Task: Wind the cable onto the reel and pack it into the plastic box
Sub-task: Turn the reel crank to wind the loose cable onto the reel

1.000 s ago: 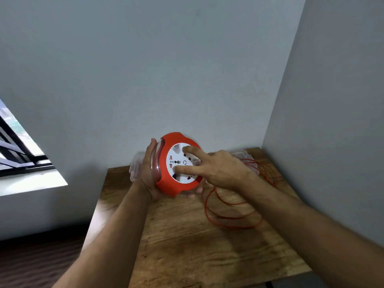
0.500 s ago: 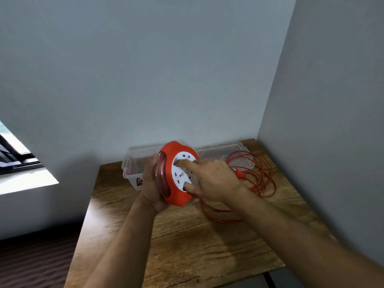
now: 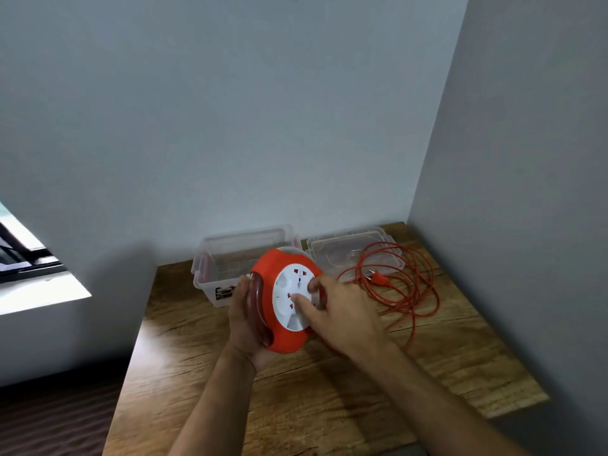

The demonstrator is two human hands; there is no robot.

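A round orange reel [image 3: 278, 327] with a white socket face is held on edge above the table. My left hand [image 3: 244, 319] grips its back and left rim. My right hand [image 3: 339, 312] presses fingertips on the white face. The orange cable [image 3: 413, 296] lies in loose loops on the table to the right, its plug [image 3: 378, 277] on top of them. Behind the reel stands a clear plastic box [image 3: 227, 258], open on top. How much cable is on the reel cannot be seen.
The clear lid [image 3: 345, 250] lies flat to the right of the box, partly under the cable. The wooden table [image 3: 296, 399] sits in a corner, with walls behind and on the right. A window sill is at the far left.
The view has tilted down, showing the box and lid. My right-hand fingers have shifted round the white face. The cable loops have shifted a little on the table.
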